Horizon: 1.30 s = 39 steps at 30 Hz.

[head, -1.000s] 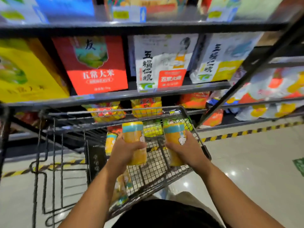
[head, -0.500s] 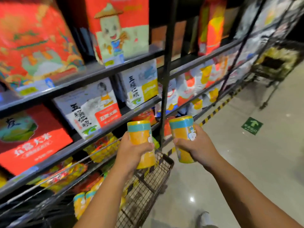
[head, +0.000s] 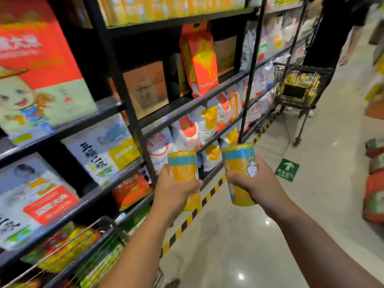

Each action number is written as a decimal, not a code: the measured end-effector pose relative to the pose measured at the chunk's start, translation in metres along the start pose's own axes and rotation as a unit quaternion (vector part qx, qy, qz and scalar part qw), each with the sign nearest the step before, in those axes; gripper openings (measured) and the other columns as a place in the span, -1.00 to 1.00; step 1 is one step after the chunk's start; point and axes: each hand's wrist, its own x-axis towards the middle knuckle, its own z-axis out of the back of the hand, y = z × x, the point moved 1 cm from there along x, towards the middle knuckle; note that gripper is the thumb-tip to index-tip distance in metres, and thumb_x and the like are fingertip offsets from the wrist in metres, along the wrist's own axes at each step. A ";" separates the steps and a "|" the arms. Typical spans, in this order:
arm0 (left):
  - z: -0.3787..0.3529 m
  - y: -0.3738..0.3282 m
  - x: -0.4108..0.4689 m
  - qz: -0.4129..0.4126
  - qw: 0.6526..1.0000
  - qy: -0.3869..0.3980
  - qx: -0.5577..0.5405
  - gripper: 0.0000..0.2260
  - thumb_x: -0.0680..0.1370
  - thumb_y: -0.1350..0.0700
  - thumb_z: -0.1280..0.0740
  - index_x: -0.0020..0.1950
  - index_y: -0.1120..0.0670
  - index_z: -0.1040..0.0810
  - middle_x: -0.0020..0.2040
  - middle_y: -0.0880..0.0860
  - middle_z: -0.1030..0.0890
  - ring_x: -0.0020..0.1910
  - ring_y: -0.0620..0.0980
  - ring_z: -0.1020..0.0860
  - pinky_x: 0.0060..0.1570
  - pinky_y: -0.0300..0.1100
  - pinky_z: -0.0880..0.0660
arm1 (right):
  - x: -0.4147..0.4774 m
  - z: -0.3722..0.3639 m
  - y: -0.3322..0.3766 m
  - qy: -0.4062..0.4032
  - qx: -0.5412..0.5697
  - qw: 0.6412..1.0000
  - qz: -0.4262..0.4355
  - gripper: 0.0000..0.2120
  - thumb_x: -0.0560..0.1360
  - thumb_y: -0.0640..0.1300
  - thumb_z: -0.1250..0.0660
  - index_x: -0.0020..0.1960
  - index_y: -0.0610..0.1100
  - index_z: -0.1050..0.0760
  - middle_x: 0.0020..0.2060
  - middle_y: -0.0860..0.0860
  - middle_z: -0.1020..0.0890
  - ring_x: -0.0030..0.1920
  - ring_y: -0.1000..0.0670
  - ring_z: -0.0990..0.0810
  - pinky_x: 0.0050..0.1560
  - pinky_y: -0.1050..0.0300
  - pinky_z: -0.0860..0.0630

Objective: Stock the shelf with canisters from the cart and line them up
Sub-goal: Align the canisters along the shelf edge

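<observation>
One head-worn camera is looking forward and down over the person's forearms, sitting close to the left hand (head: 174,190) and right hand (head: 257,183), which are gripping the left canister (head: 182,169) and right canister (head: 239,161) at mid-frame. It is facing slantwise down the aisle: the shelf (head: 182,109) is receding beyond and left of the fingers (head: 196,182), the floor (head: 270,246) spreading below and right of them.

Black shelf (head: 108,107), bags (head: 199,59), prob. boxes (head: 147,88)

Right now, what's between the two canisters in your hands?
Nothing: in the head view the left canister and right canister are apart, with only shelved bags and striped floor tape showing behind the gap.
</observation>
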 end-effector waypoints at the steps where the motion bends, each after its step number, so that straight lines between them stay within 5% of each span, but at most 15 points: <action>1: -0.014 -0.006 0.005 -0.001 1.000 -0.003 0.000 -0.40 0.16 0.11 -0.63 0.14 0.01 -0.50 -0.07 0.08 -0.68 -0.14 0.06 -0.68 -0.25 -0.08 -0.61 | 0.009 0.013 0.002 -0.001 -0.003 1.000 0.002 -0.51 0.19 0.01 -0.55 0.07 -0.01 -0.50 -0.16 0.02 -0.69 -0.25 0.12 -0.67 -0.34 0.29 -0.53; 7: -0.083 -0.037 0.046 -0.018 1.000 -0.003 -0.001 -0.48 0.30 0.24 -0.62 0.15 -0.01 -0.48 -0.06 0.03 -0.67 -0.17 -0.05 -0.68 -0.33 -0.23 -0.57 | 0.075 0.076 0.017 0.004 -0.009 1.000 0.016 -0.46 0.20 0.08 -0.55 0.13 0.03 -0.49 -0.11 0.04 -0.70 -0.15 0.07 -0.69 -0.21 0.18 -0.59; 12: -0.113 -0.057 0.093 -0.035 0.999 0.009 0.024 -0.37 0.15 0.04 -0.61 0.17 -0.05 -0.48 -0.02 0.05 -0.68 -0.08 0.07 -0.69 -0.08 0.11 -0.67 | 0.128 0.095 0.027 0.011 0.001 0.999 0.035 -0.51 0.28 0.02 -0.62 0.12 0.03 -0.49 -0.13 0.06 -0.70 -0.14 0.06 -0.70 -0.25 0.24 -0.57; 17: -0.124 -0.081 0.158 -0.065 0.998 0.004 0.009 -0.35 0.20 0.05 -0.64 0.21 -0.05 -0.46 0.02 0.03 -0.66 -0.03 0.06 -0.67 -0.06 0.09 -0.66 | 0.190 0.099 0.041 0.016 -0.006 0.999 0.049 -0.61 0.41 -0.09 -0.58 0.14 0.04 -0.50 -0.11 0.08 -0.70 -0.12 0.06 -0.70 -0.24 0.25 -0.58; 20: -0.127 -0.104 0.209 -0.082 0.996 -0.011 -0.030 -0.24 0.06 -0.06 -0.60 0.22 0.03 -0.48 0.00 0.08 -0.68 -0.06 0.09 -0.69 -0.10 0.08 -0.66 | 0.233 0.092 0.058 0.020 -0.012 0.998 0.057 -0.60 0.39 -0.06 -0.59 0.14 0.04 -0.50 -0.11 0.07 -0.70 -0.12 0.04 -0.71 -0.23 0.22 -0.59; 25: -0.134 -0.152 0.299 -0.142 0.988 0.002 -0.057 -0.40 0.17 0.09 -0.59 0.15 0.05 -0.49 -0.07 0.09 -0.67 -0.13 0.05 -0.68 -0.20 -0.04 -0.61 | 0.316 0.069 0.097 0.006 -0.006 0.995 0.096 -0.55 0.24 0.04 -0.54 0.09 0.03 -0.54 -0.12 0.01 -0.72 -0.14 -0.02 -0.72 -0.18 0.04 -0.65; 31: -0.128 -0.207 0.385 -0.218 0.974 0.009 -0.062 -0.35 0.18 0.16 -0.60 0.22 0.11 -0.47 -0.01 0.12 -0.70 -0.07 0.08 -0.71 -0.07 0.09 -0.67 | 0.406 0.046 0.139 0.012 0.017 0.988 0.151 -0.43 0.20 0.08 -0.58 0.16 -0.06 -0.56 -0.06 -0.09 -0.72 -0.06 -0.14 -0.72 -0.07 -0.12 -0.67; 36: -0.124 -0.250 0.430 -0.274 0.961 -0.003 -0.034 -0.27 0.16 0.08 -0.63 0.25 -0.02 -0.38 0.07 0.00 -0.65 -0.03 -0.10 -0.68 0.01 0.01 -0.65 | 0.463 0.035 0.166 0.005 0.031 0.981 0.191 -0.49 0.25 0.00 -0.58 0.15 -0.06 -0.54 -0.09 -0.02 -0.73 -0.11 -0.03 -0.73 -0.20 0.10 -0.61; 39: -0.122 -0.274 0.451 -0.308 0.951 -0.030 -0.008 -0.18 0.22 0.07 -0.70 0.25 -0.19 -0.22 0.10 -0.06 -0.59 -0.03 -0.15 -0.65 -0.01 -0.04 -0.64 | 0.498 0.031 0.183 0.004 0.040 0.978 0.204 -0.51 0.27 -0.04 -0.60 0.14 -0.06 -0.54 -0.08 -0.06 -0.73 -0.09 -0.09 -0.73 -0.17 -0.02 -0.66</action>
